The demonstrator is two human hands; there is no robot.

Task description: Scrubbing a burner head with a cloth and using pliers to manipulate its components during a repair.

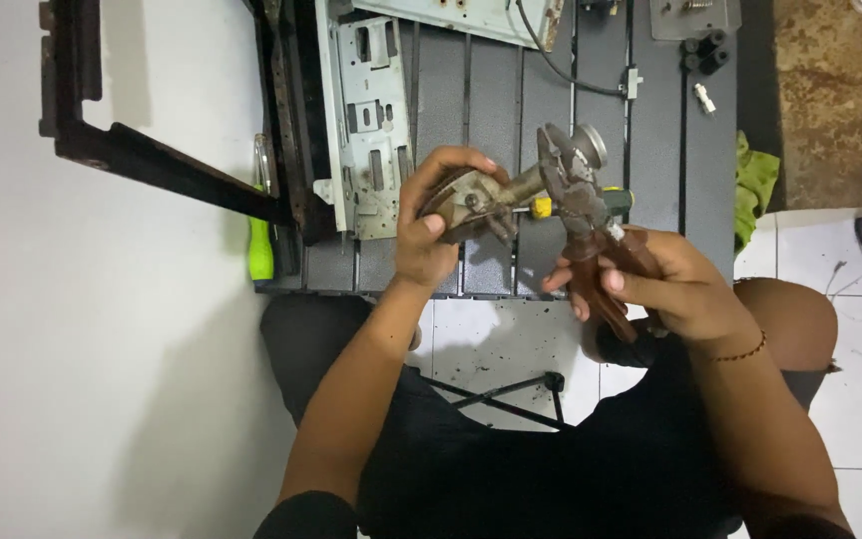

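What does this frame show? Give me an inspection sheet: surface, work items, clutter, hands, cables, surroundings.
Surface: dark slatted workbench, partly covered.
Work items: rusty metal part in the left hand; pliers with brown handles in the right hand, jaws at the part's shaft.
Clutter: grey metal chassis, green-handled screwdriver, yellow-tipped tool, green cloth.
Hands: both closed around their items.
Cables: black cable across the bench top.
Surroundings: white tiled floor, black tripod legs below the bench.
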